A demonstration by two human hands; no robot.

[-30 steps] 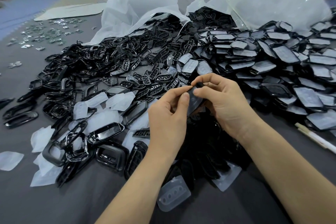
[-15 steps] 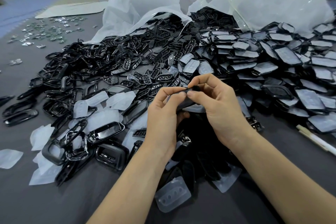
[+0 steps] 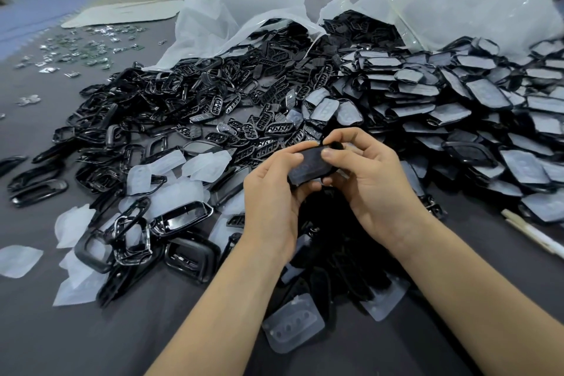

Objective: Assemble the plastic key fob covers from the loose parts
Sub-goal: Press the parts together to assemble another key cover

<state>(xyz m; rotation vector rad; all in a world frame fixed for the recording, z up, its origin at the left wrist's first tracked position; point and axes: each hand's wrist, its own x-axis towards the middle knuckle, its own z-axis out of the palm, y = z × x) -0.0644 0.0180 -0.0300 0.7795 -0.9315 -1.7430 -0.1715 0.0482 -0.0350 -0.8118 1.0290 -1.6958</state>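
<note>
two hands meet over the middle of the desk [image 3: 91, 339], and between them we hold one black key fob cover [image 3: 308, 165], raised above the dark heap beneath. our left hand [image 3: 271, 192] grips its nine o'clock end, fingers [image 3: 291, 159] curled round the edge with the thumb on top. our right hand [image 3: 375, 189] pinches the three o'clock end, thumb pressed on the upper face and the other fingers wrapped behind.

from ten to twelve o'clock of the hands spreads a litter of loose black frames [image 3: 183, 94] and button grilles [image 3: 268, 128]. from one to three o'clock sits a stacked heap of padded covers [image 3: 457, 107]. translucent pads [image 3: 201, 163] lie scattered at nine o'clock, and one more clear pad [image 3: 293, 327] lies at six o'clock between our forearms. crumpled plastic bags [image 3: 244, 15] gape at twelve o'clock. a pale pen [image 3: 531, 232] lies at four o'clock, and small shiny metal pieces [image 3: 85, 49] are strewn at ten o'clock, well apart from the rest.
</note>
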